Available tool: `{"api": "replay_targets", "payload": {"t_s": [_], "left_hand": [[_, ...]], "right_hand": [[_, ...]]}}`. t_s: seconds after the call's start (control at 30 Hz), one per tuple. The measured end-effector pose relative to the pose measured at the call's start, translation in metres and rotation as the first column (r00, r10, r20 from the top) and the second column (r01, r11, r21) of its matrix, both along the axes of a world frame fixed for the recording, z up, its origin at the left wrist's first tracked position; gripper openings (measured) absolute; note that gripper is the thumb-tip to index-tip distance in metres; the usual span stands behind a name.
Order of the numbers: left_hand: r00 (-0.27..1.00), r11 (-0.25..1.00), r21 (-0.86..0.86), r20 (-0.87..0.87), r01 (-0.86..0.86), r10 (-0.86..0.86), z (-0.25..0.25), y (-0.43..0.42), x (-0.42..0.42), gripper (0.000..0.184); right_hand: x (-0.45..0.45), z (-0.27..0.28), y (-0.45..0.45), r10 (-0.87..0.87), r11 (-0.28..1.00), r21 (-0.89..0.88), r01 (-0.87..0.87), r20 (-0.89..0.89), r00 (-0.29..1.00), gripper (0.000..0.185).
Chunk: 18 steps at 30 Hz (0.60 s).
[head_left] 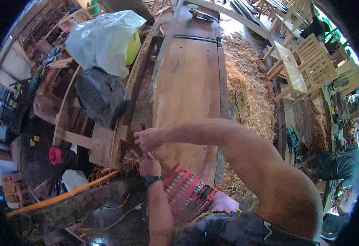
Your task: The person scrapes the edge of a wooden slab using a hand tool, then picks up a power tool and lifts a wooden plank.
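My right hand [147, 140] reaches in across the wooden plank, its fingers closed in a pinch. A small dark tip shows just above those fingers, too little to name. Directly below it, my left hand [150, 166], with a dark watch [153, 179] on the wrist, is closed too. A small shiny bit shows at its fingertips, and I cannot tell what it is. Both hands are close together beside the left edge of the plank [189, 82]. An open red socket set case [179, 174] lies near my body, with rows of metal sockets in it.
Left of the plank are a black cover-like object [99, 96] and a clear plastic bag [101, 39]. An orange bar [64, 197] lies at lower left. Wood shavings [247, 94] cover the right side, beside wooden chairs [290, 74]. A co-worker [339, 164] is at far right.
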<state>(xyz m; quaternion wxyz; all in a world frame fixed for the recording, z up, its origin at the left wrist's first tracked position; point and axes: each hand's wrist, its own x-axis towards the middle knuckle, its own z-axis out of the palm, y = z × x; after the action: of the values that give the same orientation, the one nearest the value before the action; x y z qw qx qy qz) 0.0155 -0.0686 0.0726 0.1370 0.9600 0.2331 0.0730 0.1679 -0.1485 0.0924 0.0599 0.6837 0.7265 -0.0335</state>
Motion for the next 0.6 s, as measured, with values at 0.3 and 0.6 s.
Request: {"api": "replay_targets", "payload": {"t_s": [0.3, 0.6], "left_hand": [[0.964, 0.965, 0.109, -0.15, 0.239, -0.221, -0.007, 0.023, 0.007, 0.047], [0.887, 0.89, -0.027, -0.076, 0.456, -0.456, -0.068, 0.013, 0.007, 0.027]], "right_hand": [[-0.038, -0.013, -0.021, -0.685, 0.543, 0.447, 0.711, -0.255, 0.683, 0.016], [-0.069, 0.0, 0.011, -0.799, 0.141, -0.257, 0.956, -0.6, -0.044, 0.028]]}}
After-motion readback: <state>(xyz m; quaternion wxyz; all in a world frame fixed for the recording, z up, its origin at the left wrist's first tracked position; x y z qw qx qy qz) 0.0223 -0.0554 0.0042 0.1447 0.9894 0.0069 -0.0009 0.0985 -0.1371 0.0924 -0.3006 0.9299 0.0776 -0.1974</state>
